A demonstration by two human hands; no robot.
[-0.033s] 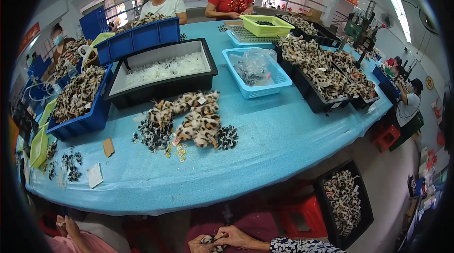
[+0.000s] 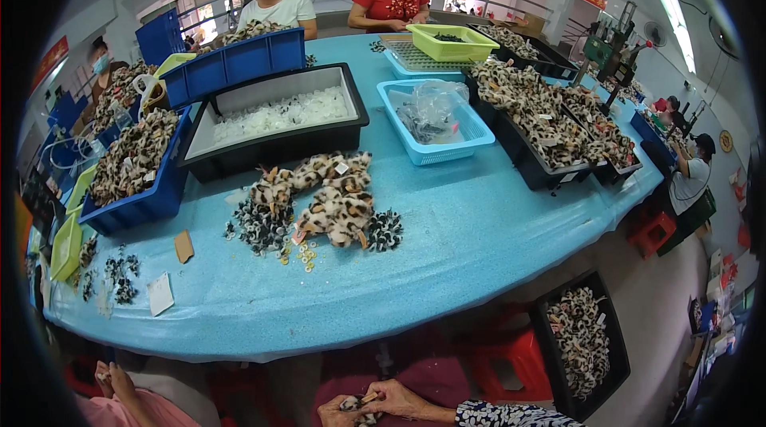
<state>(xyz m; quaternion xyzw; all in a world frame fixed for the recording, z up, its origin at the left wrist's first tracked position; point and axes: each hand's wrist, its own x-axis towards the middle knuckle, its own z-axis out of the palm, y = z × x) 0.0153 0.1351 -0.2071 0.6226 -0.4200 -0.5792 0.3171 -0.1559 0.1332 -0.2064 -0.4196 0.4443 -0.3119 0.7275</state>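
Low over my lap, my left hand [image 2: 335,413] and my right hand [image 2: 400,401] meet around a small spotted plush piece [image 2: 349,405]. Fingers of both hands are closed on it, and a tan bit shows between them; its details are too small to make out. On the table ahead lies a pile of spotted plush pieces [image 2: 339,211], black, white and tan, some with tags. Small black-and-white parts [image 2: 263,223] lie beside that pile on the left, and more black parts [image 2: 384,231] on the right. Little yellow rings [image 2: 307,255] are scattered in front.
A black tray of whitish clear bits [image 2: 275,160], a light blue basket [image 2: 435,157], blue bins [image 2: 132,215] and black bins [image 2: 550,175] of plush stand on the blue table [image 2: 447,251]. Beside a red stool [image 2: 511,367] is another plush-filled bin [image 2: 618,355]. A co-worker's hands [image 2: 116,383] are at lower left.
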